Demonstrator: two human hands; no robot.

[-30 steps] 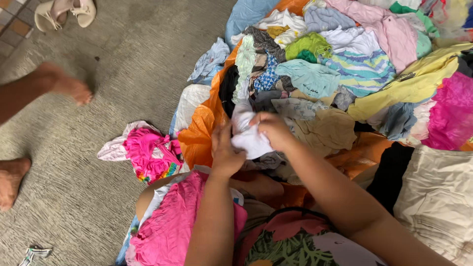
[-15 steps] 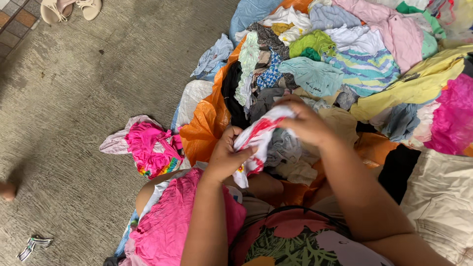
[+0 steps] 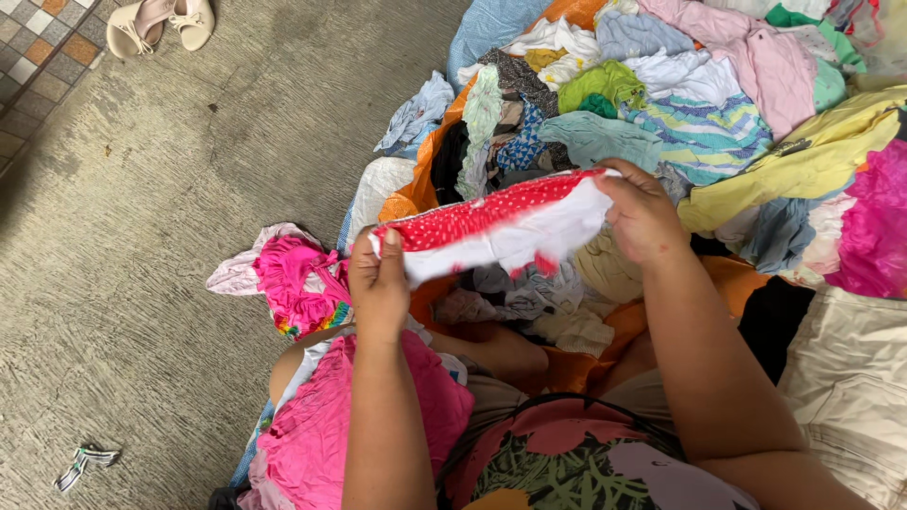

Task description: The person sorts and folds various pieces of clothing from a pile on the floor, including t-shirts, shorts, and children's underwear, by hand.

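Sitting on rough grey concrete floor, person w/ legs out toward a big clothes pile. Top left corner: patch of small coloured tiles, pair of beige sandals just beside it on the concrete. Bottom left: small striped scrap lying alone, well apart from everything else. Pile covers upper right: pink, yellow, green, blue, white, striped pieces all jumbled, orange cloth along its left edge, cream fabric at far right. Pink ruffled garment lies on floor just left of the knee; another pink cloth draped over person's lap/leg at bottom.

Left hand: clenched, fingers curled round, thumb on top, pinching left end of red-and-white dotted garment. Right hand: also closed, gripping garment's right end, fingers wrapped over the edge, back of hand to cam. Garment stretched taut btwn both hands, held up in air above the lap and in front of the pile, slanting up from left to right. Red dotted part along top, white part below, some red specks at lower white edge. Can't tell what kind of garment it is exactly. Both forearms come up from bottom of frame; patterned floral top visible btwn them.
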